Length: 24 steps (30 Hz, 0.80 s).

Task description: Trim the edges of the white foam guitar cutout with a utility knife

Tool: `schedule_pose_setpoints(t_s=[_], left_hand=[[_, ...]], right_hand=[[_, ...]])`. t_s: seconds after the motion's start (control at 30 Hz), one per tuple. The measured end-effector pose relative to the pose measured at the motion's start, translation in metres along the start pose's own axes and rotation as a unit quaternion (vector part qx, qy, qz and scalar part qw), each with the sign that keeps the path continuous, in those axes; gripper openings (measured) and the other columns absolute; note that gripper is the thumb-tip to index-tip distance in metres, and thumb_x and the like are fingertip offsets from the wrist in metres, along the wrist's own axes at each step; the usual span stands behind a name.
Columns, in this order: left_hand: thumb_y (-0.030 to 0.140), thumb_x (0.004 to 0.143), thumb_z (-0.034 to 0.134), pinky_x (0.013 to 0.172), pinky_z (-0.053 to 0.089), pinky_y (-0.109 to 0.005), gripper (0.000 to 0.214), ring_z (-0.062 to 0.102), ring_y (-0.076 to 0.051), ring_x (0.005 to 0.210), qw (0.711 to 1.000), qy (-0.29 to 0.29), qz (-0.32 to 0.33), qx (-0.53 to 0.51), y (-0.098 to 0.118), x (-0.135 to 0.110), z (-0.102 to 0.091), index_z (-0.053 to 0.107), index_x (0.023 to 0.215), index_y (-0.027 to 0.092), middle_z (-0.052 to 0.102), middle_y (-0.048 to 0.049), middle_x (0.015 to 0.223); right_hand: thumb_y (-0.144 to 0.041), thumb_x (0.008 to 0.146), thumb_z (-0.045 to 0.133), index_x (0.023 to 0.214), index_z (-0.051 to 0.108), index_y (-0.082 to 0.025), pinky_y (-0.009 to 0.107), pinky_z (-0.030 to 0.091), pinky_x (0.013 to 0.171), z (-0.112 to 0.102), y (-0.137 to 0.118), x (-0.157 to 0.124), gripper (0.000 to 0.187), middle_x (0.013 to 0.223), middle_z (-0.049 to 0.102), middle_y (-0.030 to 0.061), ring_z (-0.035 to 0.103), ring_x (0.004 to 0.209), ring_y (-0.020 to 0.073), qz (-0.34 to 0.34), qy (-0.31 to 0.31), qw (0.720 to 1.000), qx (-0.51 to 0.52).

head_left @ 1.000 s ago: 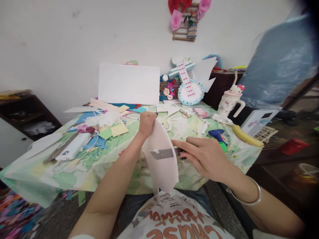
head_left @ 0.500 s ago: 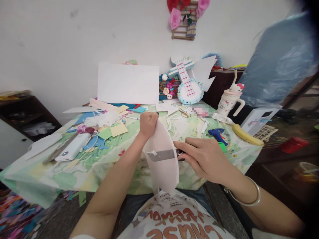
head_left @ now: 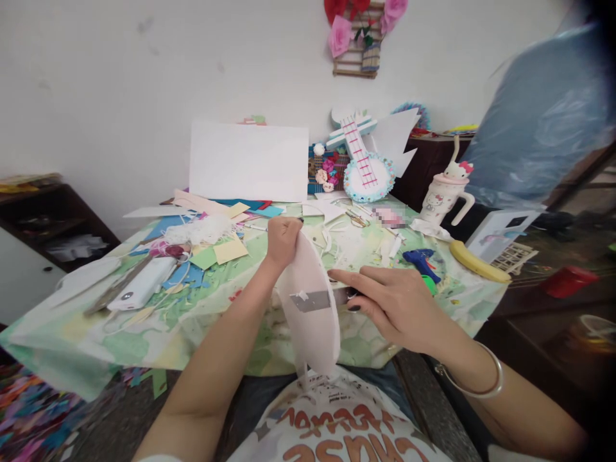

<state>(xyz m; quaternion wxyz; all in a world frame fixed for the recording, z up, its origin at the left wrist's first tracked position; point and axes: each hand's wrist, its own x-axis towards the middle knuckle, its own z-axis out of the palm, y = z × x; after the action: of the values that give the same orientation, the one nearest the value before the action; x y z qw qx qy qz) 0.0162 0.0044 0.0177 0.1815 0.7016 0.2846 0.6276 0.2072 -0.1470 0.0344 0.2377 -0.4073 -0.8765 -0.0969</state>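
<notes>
My left hand is closed on the upper end of a curved white foam board piece, which stands on its edge in front of my lap. In my right hand is a knife, its dark handle mostly hidden by the fingers. The knife's wide grey blade shows on both sides of the board's thick rim, with white crumbs near its far end. Whether it passes through the board or lies against it, I cannot tell. My right index finger stretches toward the board's edge.
Paper scraps and a white power bank lie on the left of the table. To the right are a blue glue gun, a banana and a white tumbler. A white board and a paper-craft banjo lean at the back.
The knife has slid slightly to the right relative to the foam board, showing more blade outside the rim. The board's right edge has shifted a little left.
</notes>
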Motion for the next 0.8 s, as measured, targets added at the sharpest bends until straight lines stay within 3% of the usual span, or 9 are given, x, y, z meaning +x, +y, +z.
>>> schedule_pose_setpoints(t_s=[0.17, 0.43, 0.8], left_hand=[[0.023, 0.073, 0.043, 0.05, 0.013, -0.03, 0.036, 0.016, -0.009, 0.047, 1.0, -0.004, -0.011, 0.012, -0.0006, -0.0018, 0.0045, 0.019, 0.047, 0.02, 0.014, 0.0041, 0.048], [0.024, 0.071, 0.044, 0.049, 0.012, -0.029, 0.036, 0.014, -0.009, 0.048, 0.999, -0.011, -0.036, -0.018, -0.0016, -0.0004, 0.0024, 0.018, 0.047, 0.02, 0.013, 0.0043, 0.048], [0.024, 0.072, 0.044, 0.05, 0.012, -0.03, 0.037, 0.015, -0.008, 0.047, 1.0, -0.017, -0.02, -0.007, 0.0015, -0.0011, 0.0067, 0.018, 0.047, 0.02, 0.014, 0.0039, 0.048]], right_hand=[[-0.039, 0.098, 0.033, 0.118, 0.059, -0.021, 0.027, 0.021, 0.054, 0.0001, -0.0029, 0.0055, 0.037, 0.069, 0.052, 0.0004, 0.045, 0.061, 0.013, -0.008, 0.009, 1.0, -0.013], [-0.038, 0.098, 0.032, 0.122, 0.056, -0.022, 0.027, 0.022, 0.056, 0.0012, 0.0014, 0.003, 0.038, 0.071, 0.054, 0.0011, 0.047, 0.063, 0.0127, -0.003, 0.0, 1.0, 0.003], [-0.038, 0.098, 0.031, 0.117, 0.059, -0.02, 0.027, 0.023, 0.056, -0.0053, -0.0019, 0.0083, 0.039, 0.068, 0.052, 0.001, 0.047, 0.063, 0.0135, -0.009, -0.015, 1.0, 0.018]])
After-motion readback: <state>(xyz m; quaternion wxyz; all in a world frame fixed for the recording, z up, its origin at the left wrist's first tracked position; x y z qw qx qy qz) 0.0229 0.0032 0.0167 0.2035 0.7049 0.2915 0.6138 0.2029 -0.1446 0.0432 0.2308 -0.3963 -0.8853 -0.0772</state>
